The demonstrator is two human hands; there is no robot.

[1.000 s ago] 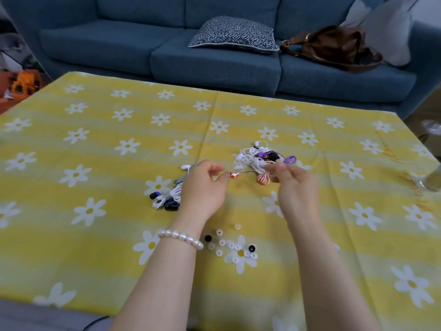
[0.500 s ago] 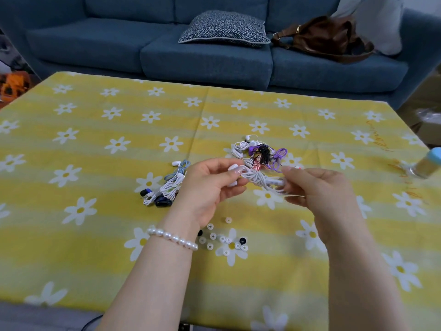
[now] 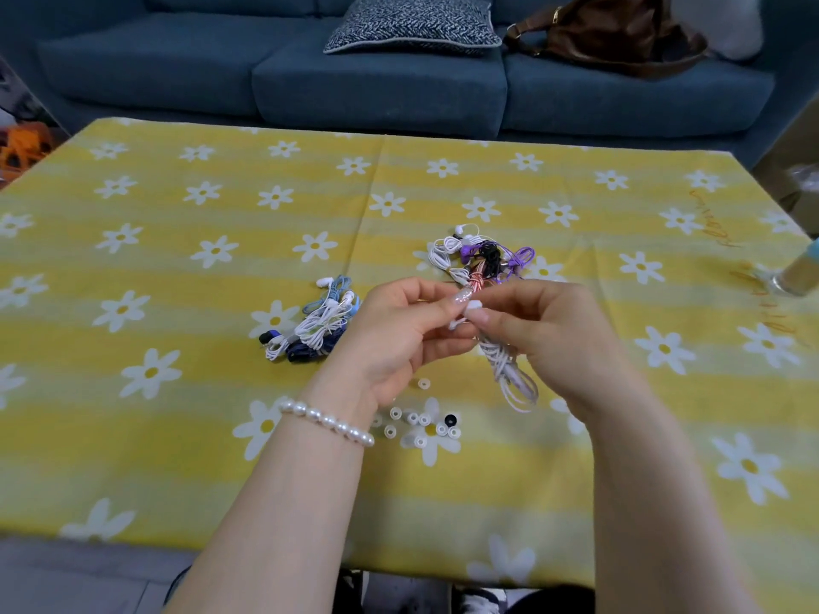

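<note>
Above the yellow daisy tablecloth (image 3: 177, 436), my left hand (image 3: 394, 334) and my right hand (image 3: 545, 334) meet at their fingertips. Together they pinch the earbud end of a white bundled earphone cable (image 3: 509, 370), whose coils hang down below my right palm. A pile of tangled earphones (image 3: 483, 259) in white, purple, black and red lies just beyond my hands. A second pile (image 3: 314, 321) of white and blue earphones lies left of my left hand. Several small ear tips (image 3: 421, 423), white and one black, are scattered under my wrists.
A bottle with a blue cap (image 3: 797, 272) stands at the table's right edge. Behind the table is a blue sofa (image 3: 376, 86) with a patterned cushion (image 3: 412, 24) and a brown bag (image 3: 611, 33). An orange toy (image 3: 22, 144) sits at far left.
My hands picked a white earphone bundle out of the far pile, lifted it and drew it toward me. The bundle now hangs from my fingertips.
</note>
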